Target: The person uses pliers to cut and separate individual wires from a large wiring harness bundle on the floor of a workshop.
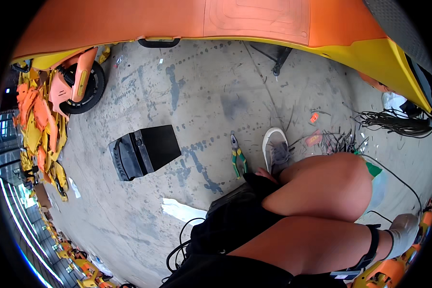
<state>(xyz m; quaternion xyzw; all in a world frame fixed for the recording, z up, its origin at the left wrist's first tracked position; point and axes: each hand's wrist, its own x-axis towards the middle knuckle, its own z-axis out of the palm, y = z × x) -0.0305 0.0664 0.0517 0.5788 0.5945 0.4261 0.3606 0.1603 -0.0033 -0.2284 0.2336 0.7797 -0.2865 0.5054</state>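
Observation:
Only some fingertips of my left hand (266, 174) show, beside my bent leg and behind dark fabric; their grip is unclear. Just ahead of them, green-and-yellow-handled pliers (238, 156) lie on the concrete floor, beside my grey sneaker (276, 146). My right hand is out of sight. To the left, a black angular box-like case (149, 151) with a handle rests on the floor. My bare legs (317, 187) fill the lower right, with a strap around one shin.
An orange-and-yellow body panel (254, 17) spans the top, with a black stand (277, 62) beneath. At left are a scooter wheel (93, 91) and piled panels (33, 129). A cable bundle (393, 122), cut black strips (341, 141) and white scraps (182, 209) lie about.

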